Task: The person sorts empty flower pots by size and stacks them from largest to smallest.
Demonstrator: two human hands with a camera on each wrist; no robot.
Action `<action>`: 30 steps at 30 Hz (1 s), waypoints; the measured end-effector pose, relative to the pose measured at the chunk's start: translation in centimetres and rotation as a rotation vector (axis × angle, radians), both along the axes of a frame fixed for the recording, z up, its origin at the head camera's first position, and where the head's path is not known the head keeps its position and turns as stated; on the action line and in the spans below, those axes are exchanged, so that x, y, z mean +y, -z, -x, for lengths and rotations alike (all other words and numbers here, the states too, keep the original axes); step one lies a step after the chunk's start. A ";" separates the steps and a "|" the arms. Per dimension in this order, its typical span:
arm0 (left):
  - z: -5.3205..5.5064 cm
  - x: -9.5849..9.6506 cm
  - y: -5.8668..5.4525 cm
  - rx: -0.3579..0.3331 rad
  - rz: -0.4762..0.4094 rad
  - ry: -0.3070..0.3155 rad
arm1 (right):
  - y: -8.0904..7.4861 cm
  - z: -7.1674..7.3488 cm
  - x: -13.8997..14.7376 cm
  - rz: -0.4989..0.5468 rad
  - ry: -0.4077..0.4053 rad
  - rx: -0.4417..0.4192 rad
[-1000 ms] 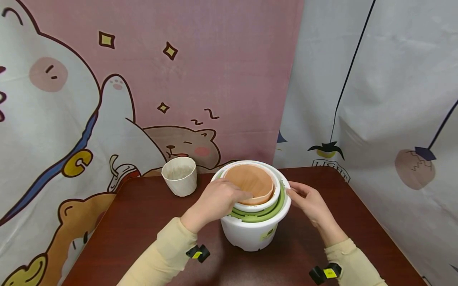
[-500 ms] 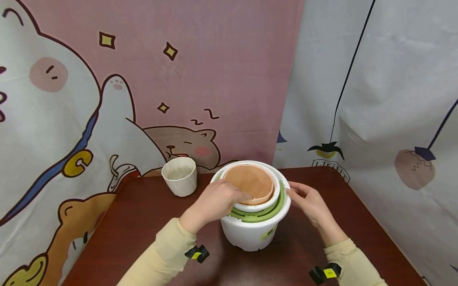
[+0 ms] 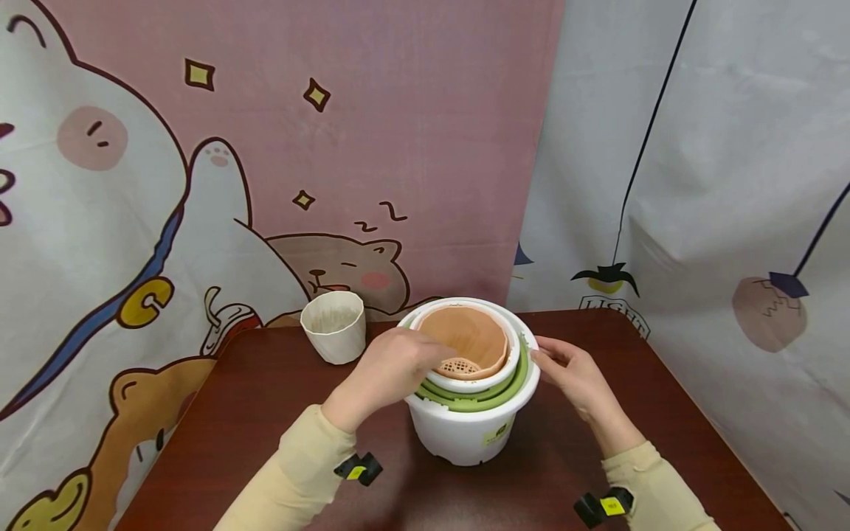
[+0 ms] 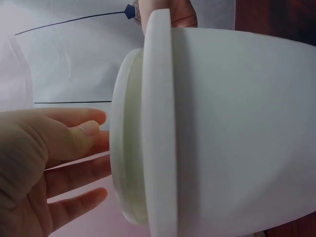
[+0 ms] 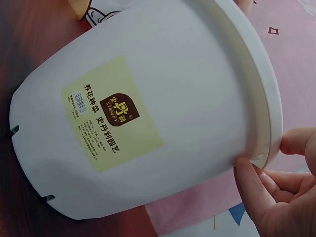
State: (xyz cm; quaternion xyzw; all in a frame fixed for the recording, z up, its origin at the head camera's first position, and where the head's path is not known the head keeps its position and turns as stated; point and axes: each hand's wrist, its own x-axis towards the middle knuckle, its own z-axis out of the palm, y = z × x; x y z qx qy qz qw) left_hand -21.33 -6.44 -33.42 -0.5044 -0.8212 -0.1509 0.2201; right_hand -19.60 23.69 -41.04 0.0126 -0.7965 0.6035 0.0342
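Several flower pots are nested on the table: a big white flower pot (image 3: 458, 439) outside, green rims (image 3: 468, 405) inside it, a smaller white rim, and an orange pot (image 3: 468, 332) with a perforated bottom innermost. Yellow label (image 5: 111, 113) on the big pot shows in the right wrist view. My right hand (image 3: 574, 380) pinches the big pot's rim at its right side, thumb and fingers either side of it. My left hand (image 3: 395, 369) hovers at the left of the nest, its fingers (image 4: 79, 173) relaxed and spread beside the inner rims, holding nothing.
A small off-white faceted pot (image 3: 336, 332) stands at the back left of the dark red-brown table (image 3: 259, 442). Behind the table hang printed cloths, a pink one (image 3: 425, 147) and a whitish one (image 3: 697, 184). Cloth also lies along the table's left side.
My left hand has let go of the orange pot's near rim and drawn back left, uncovering the holes in its bottom. The right hand and the nest have stayed put.
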 end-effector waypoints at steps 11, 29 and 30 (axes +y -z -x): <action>0.2 -1.6 0.0 -0.012 -0.074 -0.069 | -0.2 -0.1 -0.1 -0.005 0.004 -0.010; 0.6 -4.5 0.2 -0.102 -0.166 -0.183 | -0.1 -0.1 -0.1 -0.001 0.006 -0.015; 0.7 -4.8 0.3 -0.112 -0.165 -0.197 | -0.1 -0.1 -0.1 -0.001 0.007 -0.014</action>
